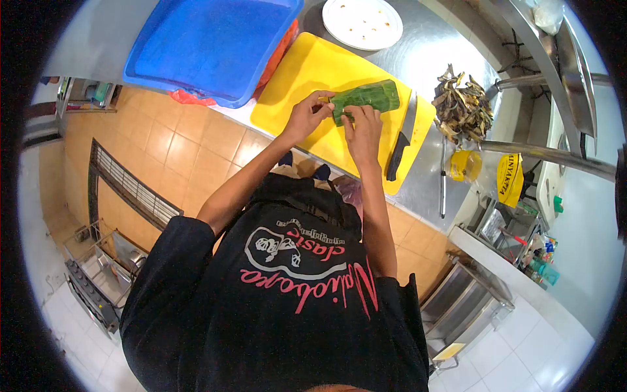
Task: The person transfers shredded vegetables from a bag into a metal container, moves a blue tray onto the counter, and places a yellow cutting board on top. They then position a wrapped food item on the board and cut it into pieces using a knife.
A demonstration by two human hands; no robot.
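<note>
A folded banana leaf parcel [375, 96] lies on a yellow cutting board [294, 72], its long side running to the right. My left hand [309, 119] pinches the parcel's left end between thumb and fingers. The fingers of my right hand [364, 129] are curled onto the leaf's near edge, close to that same end. Whatever is inside the leaf is hidden. Right of the parcel, a knife [403, 138] with a black handle rests on the board, blade pointing away from me.
A blue tray [196, 52] sits at the left over red plastic. Behind the board is a white plate [362, 23] with crumbs. Dried, browned leaf strips [464, 104] are heaped on the steel counter at right, near a yellow tub [465, 165] and a thin metal rod [443, 179].
</note>
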